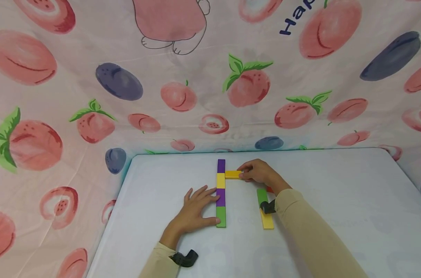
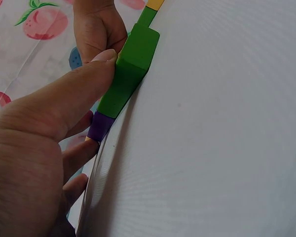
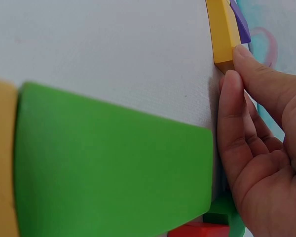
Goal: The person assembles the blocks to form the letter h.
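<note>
A column of end-to-end blocks lies on the white table: a purple block (image 1: 221, 166) at the far end, a yellow block (image 1: 221, 180), another purple block (image 1: 221, 199) and a green block (image 1: 222, 217) nearest. My left hand (image 1: 193, 214) rests against its left side with fingers spread; the thumb touches the near green block, a fingertip the purple one. My right hand (image 1: 260, 172) pinches the right end of a yellow block (image 1: 232, 175) between thumb and fingers. That block lies crosswise, its left end against the column's yellow block.
Beneath the right wrist lie a green block (image 1: 261, 195) and a yellow block (image 1: 267, 221) end to end. A red block (image 1: 269, 189) is partly hidden by the right arm. Behind the table (image 1: 335, 185) hangs a fruit-print cloth (image 1: 203, 77).
</note>
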